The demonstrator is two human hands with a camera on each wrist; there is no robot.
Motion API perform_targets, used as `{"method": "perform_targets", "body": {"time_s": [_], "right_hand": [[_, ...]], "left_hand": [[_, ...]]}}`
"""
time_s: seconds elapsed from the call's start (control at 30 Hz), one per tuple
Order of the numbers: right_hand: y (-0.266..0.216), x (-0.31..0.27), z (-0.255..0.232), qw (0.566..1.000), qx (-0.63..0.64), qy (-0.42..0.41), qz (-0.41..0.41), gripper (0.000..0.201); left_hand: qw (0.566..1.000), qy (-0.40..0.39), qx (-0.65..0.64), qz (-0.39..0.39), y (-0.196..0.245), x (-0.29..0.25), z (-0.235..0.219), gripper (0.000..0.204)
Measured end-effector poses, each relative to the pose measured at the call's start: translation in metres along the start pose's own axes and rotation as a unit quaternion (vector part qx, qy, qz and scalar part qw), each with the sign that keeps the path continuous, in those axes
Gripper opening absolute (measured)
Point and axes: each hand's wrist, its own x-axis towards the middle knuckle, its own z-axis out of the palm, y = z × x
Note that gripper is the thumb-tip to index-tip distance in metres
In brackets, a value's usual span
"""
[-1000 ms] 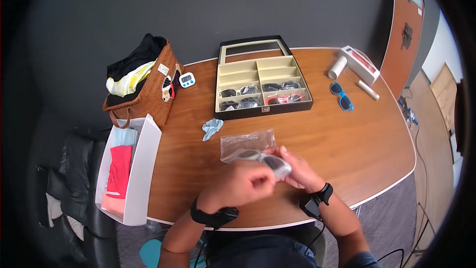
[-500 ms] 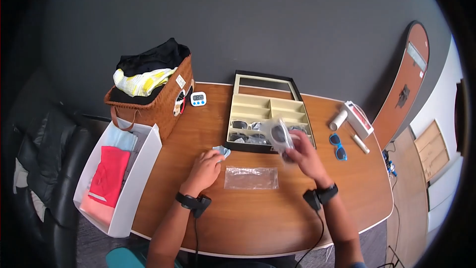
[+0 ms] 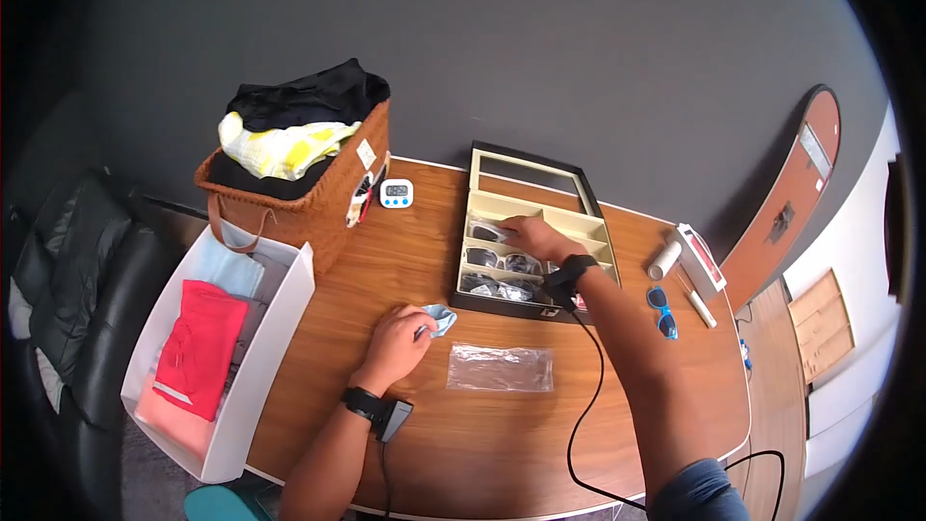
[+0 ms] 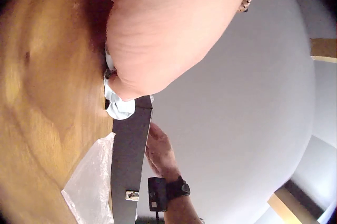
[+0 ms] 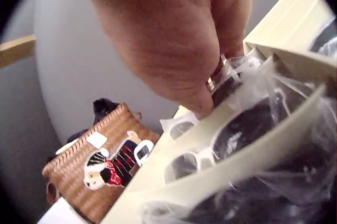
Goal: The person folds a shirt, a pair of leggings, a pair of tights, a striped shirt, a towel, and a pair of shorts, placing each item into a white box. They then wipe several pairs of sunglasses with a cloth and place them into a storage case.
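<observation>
My right hand reaches into the open display case, its fingers and thumb pinching a pair of sunglasses in a clear plastic sleeve. This pair lies in a left compartment, behind a white-framed pair; in the right wrist view its lens shows beyond the thumb. More bagged sunglasses fill the front row. On the table to the left, my left hand has its fingers curled on a light-blue cloth. An empty clear plastic sleeve lies flat between the hands, near the case's front.
At left stand a woven basket of clothes and a white box with folded cloths. A timer sits beside the basket. Blue sunglasses, a white cylinder and a white box with a red panel lie at right.
The right hand has carried the bagged sunglasses from near the front of the table into the case. The left hand has left them and moved to the blue cloth.
</observation>
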Motion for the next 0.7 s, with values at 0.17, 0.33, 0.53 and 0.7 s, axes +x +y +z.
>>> {"method": "perform_targets", "body": {"time_s": [0.17,0.33,0.53,0.7], "right_hand": [[0.004,0.003,0.013,0.983,-0.169,0.048,0.045,0.024],[-0.002,-0.023,0.000,0.981,-0.083,0.149,0.094,0.033],[0.108,-0.164,-0.051,0.928,-0.043,0.315,0.193,0.035],[0.155,-0.319,-0.024,0.879,-0.136,0.258,0.378,0.050]], "left_hand": [[1.000,0.002,-0.005,-0.011,0.001,0.002,0.001,0.005],[0.996,-0.019,-0.044,-0.072,0.011,0.001,-0.004,0.015],[0.998,-0.031,-0.014,-0.053,0.002,0.000,-0.001,0.024],[0.999,-0.021,0.040,0.017,-0.004,0.000,-0.001,0.020]]}}
